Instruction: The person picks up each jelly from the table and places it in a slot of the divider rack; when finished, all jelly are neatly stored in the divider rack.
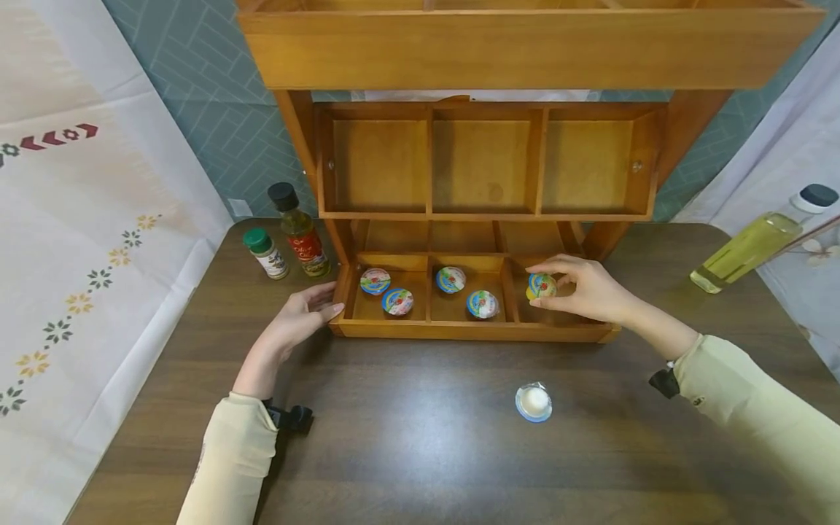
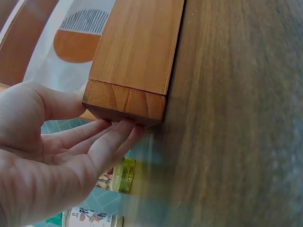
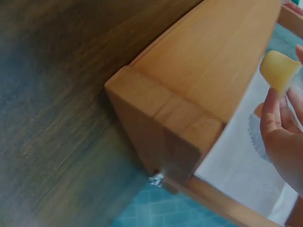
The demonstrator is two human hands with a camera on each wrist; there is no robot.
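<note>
My right hand (image 1: 580, 292) pinches a small jelly cup (image 1: 541, 286) between thumb and fingers at the right compartment of the wooden shelf's bottom tray (image 1: 472, 332). In the right wrist view its yellow body (image 3: 278, 71) shows at the fingertips. My left hand (image 1: 295, 321) holds the tray's front left corner (image 2: 125, 101), the thumb over the rim and the fingers against the side. Two cups with pinkish lids (image 1: 397, 301) sit in the left compartment, and two more cups (image 1: 482, 304) in the middle one. A white cup (image 1: 534, 402) lies lid down on the table.
On the left stand a green-capped seasoning jar (image 1: 266, 254) and a dark-capped olive oil bottle (image 1: 300, 232). A tall bottle of yellowish liquid (image 1: 755, 244) stands at the right. Upper shelf tiers (image 1: 525, 51) overhang the bottom tray.
</note>
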